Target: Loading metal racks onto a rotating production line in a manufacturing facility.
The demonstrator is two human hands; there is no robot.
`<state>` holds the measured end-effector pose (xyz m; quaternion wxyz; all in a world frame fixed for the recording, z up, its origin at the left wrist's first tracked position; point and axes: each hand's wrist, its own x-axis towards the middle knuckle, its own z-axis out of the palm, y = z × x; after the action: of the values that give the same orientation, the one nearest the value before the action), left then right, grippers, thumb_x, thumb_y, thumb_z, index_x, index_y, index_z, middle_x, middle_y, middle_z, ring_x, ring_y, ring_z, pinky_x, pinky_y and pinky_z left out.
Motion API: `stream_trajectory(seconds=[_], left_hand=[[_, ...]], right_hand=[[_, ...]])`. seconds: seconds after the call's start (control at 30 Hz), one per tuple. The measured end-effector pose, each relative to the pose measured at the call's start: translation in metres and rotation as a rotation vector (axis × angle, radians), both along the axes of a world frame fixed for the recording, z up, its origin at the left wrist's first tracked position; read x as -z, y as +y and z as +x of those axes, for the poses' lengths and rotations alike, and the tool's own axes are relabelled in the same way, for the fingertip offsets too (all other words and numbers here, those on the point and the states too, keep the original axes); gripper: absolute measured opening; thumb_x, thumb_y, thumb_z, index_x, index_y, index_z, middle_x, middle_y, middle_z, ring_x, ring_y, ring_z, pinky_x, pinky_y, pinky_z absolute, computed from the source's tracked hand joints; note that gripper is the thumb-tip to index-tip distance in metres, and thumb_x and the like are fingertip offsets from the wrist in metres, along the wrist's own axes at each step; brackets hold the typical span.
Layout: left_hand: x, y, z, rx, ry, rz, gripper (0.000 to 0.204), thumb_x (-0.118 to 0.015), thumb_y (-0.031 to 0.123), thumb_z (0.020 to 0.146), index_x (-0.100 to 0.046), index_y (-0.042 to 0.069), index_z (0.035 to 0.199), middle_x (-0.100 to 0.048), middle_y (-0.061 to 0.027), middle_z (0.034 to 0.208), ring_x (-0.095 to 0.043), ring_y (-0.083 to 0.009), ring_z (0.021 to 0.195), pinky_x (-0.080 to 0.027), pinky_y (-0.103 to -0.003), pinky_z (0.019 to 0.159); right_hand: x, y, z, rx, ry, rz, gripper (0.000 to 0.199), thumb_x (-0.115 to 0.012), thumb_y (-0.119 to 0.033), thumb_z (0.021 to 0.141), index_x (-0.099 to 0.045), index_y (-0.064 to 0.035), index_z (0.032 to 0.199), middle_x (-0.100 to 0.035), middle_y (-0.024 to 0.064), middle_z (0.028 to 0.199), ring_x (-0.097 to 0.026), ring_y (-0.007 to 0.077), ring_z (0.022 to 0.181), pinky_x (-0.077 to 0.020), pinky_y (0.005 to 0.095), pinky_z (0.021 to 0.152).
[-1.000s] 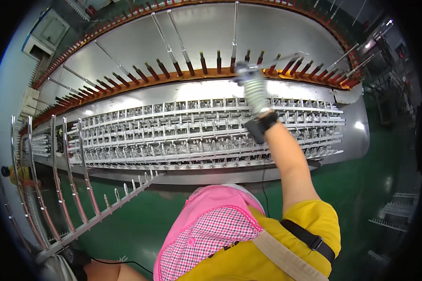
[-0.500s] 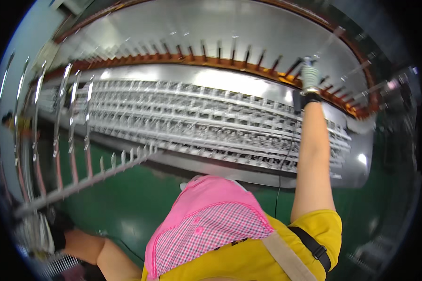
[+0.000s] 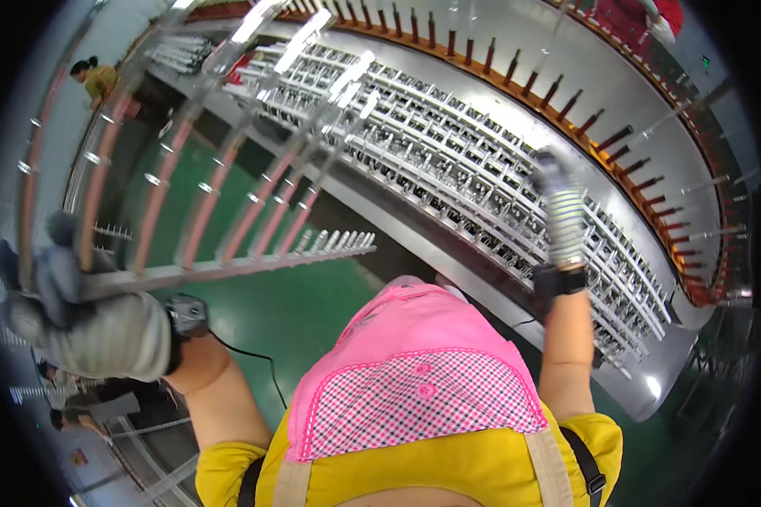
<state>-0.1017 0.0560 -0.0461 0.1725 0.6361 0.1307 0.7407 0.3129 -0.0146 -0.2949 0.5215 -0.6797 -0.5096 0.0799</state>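
My left hand (image 3: pixel 84 317), in a grey glove, is closed around the end bar of a long metal comb rack (image 3: pixel 228 266). Several pink-tinted rods (image 3: pixel 254 198) rise from that bar toward the upper left. My right hand (image 3: pixel 558 203), in a striped glove with a black wrist strap, is raised in front of the curved bank of small silver metal parts (image 3: pixel 431 144). That hand is blurred, and I cannot make out whether its fingers hold anything. My pink cap (image 3: pixel 423 372) fills the lower middle.
A copper-brown rail with dark pegs (image 3: pixel 566 93) curves above the bank of parts. Green floor (image 3: pixel 287 308) lies below. Another person (image 3: pixel 97 76) stands at the far upper left, and someone in red (image 3: pixel 643 13) is at the top right.
The view swung left and down. My left hand with the comb rack came fully into view. My right hand dropped from the pegged rail to the rows of silver parts.
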Motion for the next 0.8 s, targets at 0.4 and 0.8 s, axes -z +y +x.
stream_trajectory(seconds=[0.4, 0.8], left_hand=[[0.057, -0.076, 0.055, 0.143, -0.371, -0.351, 0.031, -0.035, 0.036, 0.088, -0.041, 0.007, 0.078, -0.017, 0.0053, 0.038, -0.017, -0.0043, 0.033, -0.037, -0.021, 0.062], [0.079, -0.097, 0.081, 0.209, -0.364, -0.459, 0.036, -0.036, 0.036, 0.088, -0.047, 0.002, 0.086, -0.017, 0.0048, 0.039, -0.016, -0.0058, 0.038, -0.039, -0.025, 0.070]], right_hand=[[-0.025, -0.026, -0.228, -0.817, 1.170, -0.297, 0.027, -0.053, -0.029, 0.080, -0.056, -0.0034, 0.088, -0.058, 0.0046, 0.071, -0.056, 0.0095, 0.060, -0.0444, 0.0215, 0.052], [-0.013, -0.056, -0.185, -0.827, 1.160, -0.407, 0.022, -0.054, -0.021, 0.079, -0.059, -0.0005, 0.084, -0.060, 0.0071, 0.065, -0.056, 0.0098, 0.053, -0.0436, 0.0208, 0.046]])
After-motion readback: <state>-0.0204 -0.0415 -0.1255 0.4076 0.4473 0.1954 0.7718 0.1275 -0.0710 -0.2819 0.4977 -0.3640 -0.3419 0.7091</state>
